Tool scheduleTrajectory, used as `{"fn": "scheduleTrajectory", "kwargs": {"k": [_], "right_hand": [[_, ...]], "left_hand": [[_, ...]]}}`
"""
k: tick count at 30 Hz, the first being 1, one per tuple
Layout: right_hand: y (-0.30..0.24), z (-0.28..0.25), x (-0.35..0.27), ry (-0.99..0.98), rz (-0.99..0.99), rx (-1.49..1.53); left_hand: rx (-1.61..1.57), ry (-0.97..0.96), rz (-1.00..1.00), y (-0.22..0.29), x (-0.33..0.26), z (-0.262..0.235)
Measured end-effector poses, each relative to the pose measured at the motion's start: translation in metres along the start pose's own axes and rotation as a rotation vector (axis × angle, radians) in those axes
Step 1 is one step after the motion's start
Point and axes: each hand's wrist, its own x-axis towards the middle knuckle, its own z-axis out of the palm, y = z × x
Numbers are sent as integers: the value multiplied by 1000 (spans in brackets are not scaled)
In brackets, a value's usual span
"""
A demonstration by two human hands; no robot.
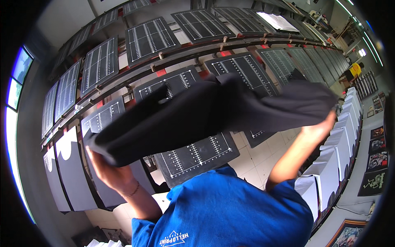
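A black cloth garment (185, 119) is stretched out in the air between my two hands, blurred by motion. Its left end is gripped by my left hand (105, 168), at the lower left. My right hand (323, 127) has hold of the other end, farther out to the right. Fabric hides most of the fingers of both hands. Beneath the garment lies a black board (193, 154) with white ruler marks; the cloth covers its middle. I cannot make out which part of the garment each hand has.
More marked boards (150, 39) stand in rows on long rails (197, 50) with small knobs. Dark cloth panels (78, 173) cover boards at the lower left. White cloths (329, 164) hang along the right. A person in yellow (354, 71) is far off at the right.
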Motion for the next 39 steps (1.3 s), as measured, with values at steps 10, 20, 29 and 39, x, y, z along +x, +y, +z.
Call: {"fn": "scheduleTrajectory", "kwargs": {"k": [10,20,29,39], "right_hand": [[-111,16,89,-148,-60,-286],[-33,-40,69,-1015,804,-805],[-31,-114,122,-955,792,-804],[-15,-136,144,-987,755,-714]], "left_hand": [[1111,-17,35,-53,-22,42],[557,-906,-593,-316,-92,187],[365,-631,-983,-399,-139,204],[92,-299,-1335,-413,-147,210]]}}
